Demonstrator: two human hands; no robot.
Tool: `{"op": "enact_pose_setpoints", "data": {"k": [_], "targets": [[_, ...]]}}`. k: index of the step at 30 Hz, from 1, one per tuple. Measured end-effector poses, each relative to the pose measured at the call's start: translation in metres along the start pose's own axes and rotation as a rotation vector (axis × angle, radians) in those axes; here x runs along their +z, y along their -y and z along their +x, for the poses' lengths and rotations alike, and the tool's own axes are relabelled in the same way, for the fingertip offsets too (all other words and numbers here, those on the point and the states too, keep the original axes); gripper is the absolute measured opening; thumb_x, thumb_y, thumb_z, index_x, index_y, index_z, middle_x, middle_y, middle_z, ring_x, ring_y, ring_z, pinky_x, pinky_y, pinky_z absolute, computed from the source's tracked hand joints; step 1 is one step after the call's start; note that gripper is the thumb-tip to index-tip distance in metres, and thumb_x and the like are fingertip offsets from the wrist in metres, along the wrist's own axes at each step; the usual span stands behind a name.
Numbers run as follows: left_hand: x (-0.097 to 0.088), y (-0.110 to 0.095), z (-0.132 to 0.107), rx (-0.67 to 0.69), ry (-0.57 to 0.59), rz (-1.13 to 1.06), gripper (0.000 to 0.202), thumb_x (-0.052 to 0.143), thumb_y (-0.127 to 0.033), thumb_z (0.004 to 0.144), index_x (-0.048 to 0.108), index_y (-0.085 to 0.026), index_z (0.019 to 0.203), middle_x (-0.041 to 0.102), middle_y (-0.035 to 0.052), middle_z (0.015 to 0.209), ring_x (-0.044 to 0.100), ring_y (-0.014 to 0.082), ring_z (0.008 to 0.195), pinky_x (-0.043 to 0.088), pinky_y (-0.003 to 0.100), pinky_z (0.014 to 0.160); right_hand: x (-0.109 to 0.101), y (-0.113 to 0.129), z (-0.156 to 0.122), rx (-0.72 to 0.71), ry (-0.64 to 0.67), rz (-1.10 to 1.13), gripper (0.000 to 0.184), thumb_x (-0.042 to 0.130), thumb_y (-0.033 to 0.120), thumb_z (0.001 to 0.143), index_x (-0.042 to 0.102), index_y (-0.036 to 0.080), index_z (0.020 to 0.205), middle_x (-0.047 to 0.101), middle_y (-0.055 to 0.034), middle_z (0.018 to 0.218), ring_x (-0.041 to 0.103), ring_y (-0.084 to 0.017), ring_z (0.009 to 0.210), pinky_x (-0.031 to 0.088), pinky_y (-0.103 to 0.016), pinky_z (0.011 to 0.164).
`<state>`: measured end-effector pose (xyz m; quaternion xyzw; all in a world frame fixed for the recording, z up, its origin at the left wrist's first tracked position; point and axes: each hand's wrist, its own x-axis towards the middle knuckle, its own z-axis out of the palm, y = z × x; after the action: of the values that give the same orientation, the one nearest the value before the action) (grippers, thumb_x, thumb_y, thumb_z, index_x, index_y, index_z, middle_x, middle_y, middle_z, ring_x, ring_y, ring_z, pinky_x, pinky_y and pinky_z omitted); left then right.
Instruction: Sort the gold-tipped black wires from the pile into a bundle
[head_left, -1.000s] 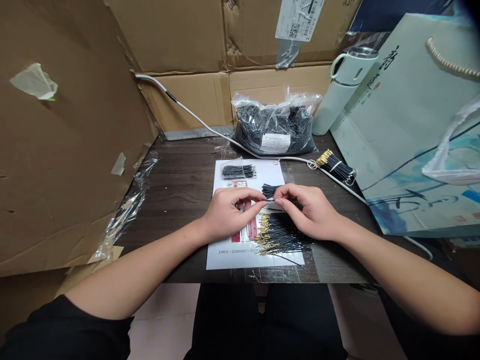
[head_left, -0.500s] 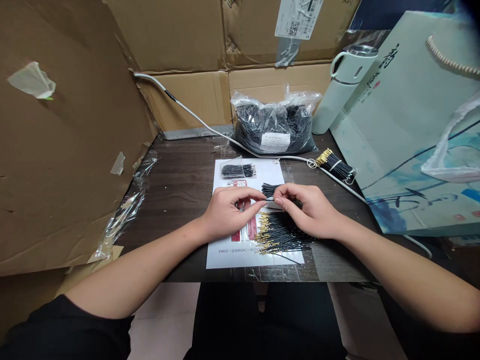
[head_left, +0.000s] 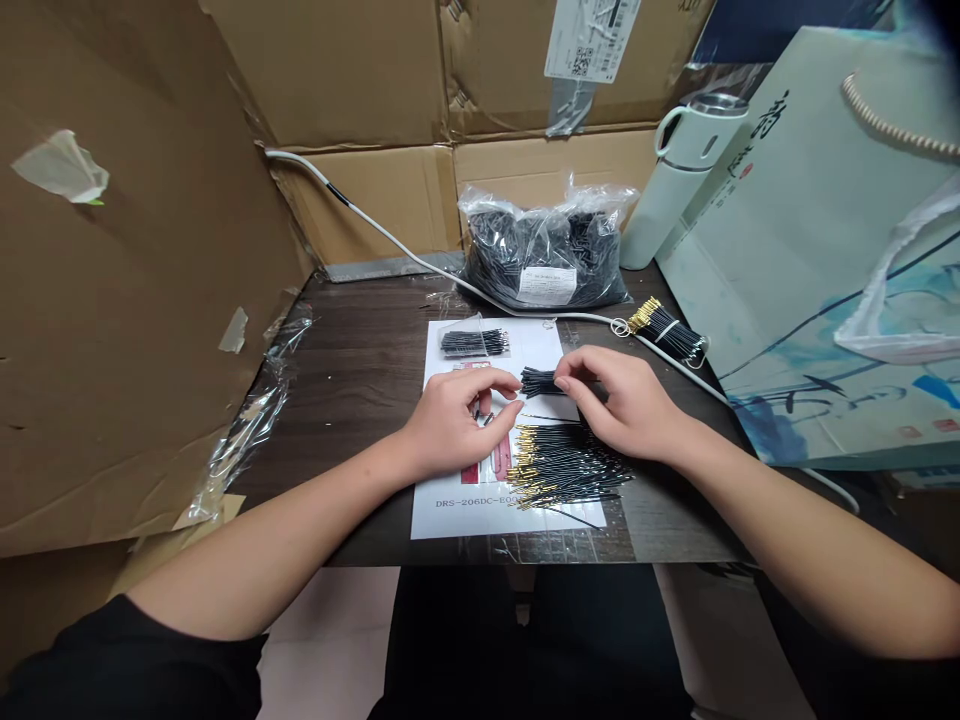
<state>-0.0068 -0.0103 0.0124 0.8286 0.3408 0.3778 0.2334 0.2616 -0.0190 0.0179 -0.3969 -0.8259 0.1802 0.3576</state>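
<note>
My left hand point(head_left: 457, 420) hovers over the printed sheet, thumb and forefinger apart with nothing between their tips. Small dark pieces show by its curled fingers; whether they are held I cannot tell. My right hand point(head_left: 622, 400) has thumb and forefinger closed at the right end of a bundle of black wires point(head_left: 538, 381), which it partly covers. A single thin black wire point(head_left: 551, 417) lies just below that bundle. Nearer me spreads a pile of black wires with gold-coloured terminals point(head_left: 562, 465), under and beside my right hand.
A clear tray of short black wires point(head_left: 474, 342) rests on the paper sheet point(head_left: 442, 520). Behind are a plastic bag of black pieces point(head_left: 544, 245), a white cable point(head_left: 397, 240) and a pale flask point(head_left: 675, 190). A tied wire bundle point(head_left: 667, 330) lies near a paper bag point(head_left: 810, 250).
The thin black wire held between both hands has been let go by my left hand, whose finger and thumb have parted. My right hand has shifted slightly right and up to the wire bundle.
</note>
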Motion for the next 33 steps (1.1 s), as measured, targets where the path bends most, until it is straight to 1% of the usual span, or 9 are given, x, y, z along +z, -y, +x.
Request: {"op": "enact_pose_setpoints", "data": {"k": [3,5,8,12,16,22,28,30,33], "targets": [[-0.001,0.005,0.001,-0.006,0.076,0.095,0.014,0.072,-0.018,0.092,0.076,-0.017,0.106,0.077,0.0043,0.097,0.065,0.0163,0.079,0.055,0.033,0.077,-0.002,-0.014,0.004,-0.043,-0.017,-0.068,0.009,0.058,0.022,0.11,0.063,0.021,0.102,0.068,-0.0072,0.097,0.061,-0.023,0.09,0.049,-0.039,0.085],[-0.002,0.008,0.001,-0.016,0.115,0.158,0.013,0.07,-0.017,0.091,0.074,-0.017,0.103,0.075,0.0061,0.101,0.067,0.02,0.088,0.056,0.037,0.083,-0.001,-0.022,0.005,-0.053,-0.005,-0.08,0.009,0.059,0.023,0.11,0.064,0.021,0.102,0.068,-0.0076,0.098,0.061,-0.024,0.093,0.049,-0.041,0.087],[-0.005,0.01,0.002,-0.009,0.143,0.246,0.008,0.067,-0.016,0.088,0.069,-0.017,0.096,0.072,0.0065,0.097,0.066,0.0235,0.092,0.055,0.041,0.086,0.002,-0.03,0.005,-0.046,0.027,-0.092,0.01,0.06,0.025,0.11,0.066,0.021,0.103,0.069,-0.0081,0.102,0.062,-0.026,0.097,0.049,-0.044,0.091],[-0.008,0.008,0.003,-0.029,0.227,0.335,0.015,0.069,-0.017,0.078,0.064,-0.019,0.092,0.068,0.0067,0.092,0.063,0.0275,0.094,0.054,0.043,0.085,0.005,-0.033,0.004,-0.038,0.038,-0.099,0.011,0.061,0.026,0.111,0.068,0.02,0.104,0.069,-0.0082,0.103,0.062,-0.026,0.099,0.049,-0.044,0.092],[-0.011,0.004,0.005,-0.055,0.292,0.388,0.014,0.066,-0.019,0.078,0.059,-0.02,0.091,0.065,0.0061,0.092,0.061,0.0278,0.095,0.053,0.043,0.086,0.007,-0.034,0.004,-0.03,0.031,-0.099,0.011,0.061,0.025,0.111,0.069,0.02,0.105,0.069,-0.008,0.104,0.062,-0.026,0.099,0.049,-0.044,0.093],[-0.012,0.005,0.005,-0.061,0.309,0.386,0.009,0.063,-0.018,0.079,0.057,-0.021,0.085,0.062,0.0037,0.086,0.059,0.0242,0.085,0.05,0.04,0.079,0.007,-0.034,0.005,-0.014,0.047,-0.094,0.011,0.062,0.026,0.11,0.07,0.02,0.105,0.069,-0.0091,0.104,0.063,-0.027,0.1,0.05,-0.044,0.094],[-0.012,0.005,0.005,-0.046,0.307,0.39,0.006,0.063,-0.019,0.08,0.057,-0.02,0.082,0.062,0.0043,0.085,0.059,0.0239,0.084,0.049,0.04,0.078,0.003,-0.029,0.005,-0.015,0.054,-0.101,0.009,0.063,0.028,0.107,0.068,0.02,0.108,0.069,-0.0097,0.106,0.063,-0.028,0.101,0.05,-0.044,0.095],[-0.012,0.005,0.005,-0.045,0.305,0.404,0.008,0.063,-0.02,0.079,0.056,-0.021,0.082,0.062,0.0043,0.084,0.059,0.0241,0.084,0.048,0.04,0.076,-0.002,-0.026,0.004,-0.017,0.077,-0.132,0.017,0.068,0.032,0.105,0.067,0.019,0.116,0.068,-0.0115,0.113,0.062,-0.029,0.107,0.05,-0.045,0.099],[-0.012,0.006,0.005,-0.046,0.293,0.413,0.008,0.064,-0.021,0.079,0.056,-0.021,0.082,0.062,0.0041,0.084,0.059,0.0244,0.084,0.048,0.041,0.076,-0.008,-0.024,0.003,-0.012,0.173,-0.232,0.037,0.072,0.039,0.102,0.063,0.017,0.13,0.064,-0.0156,0.128,0.059,-0.033,0.121,0.048,-0.05,0.109]]}}
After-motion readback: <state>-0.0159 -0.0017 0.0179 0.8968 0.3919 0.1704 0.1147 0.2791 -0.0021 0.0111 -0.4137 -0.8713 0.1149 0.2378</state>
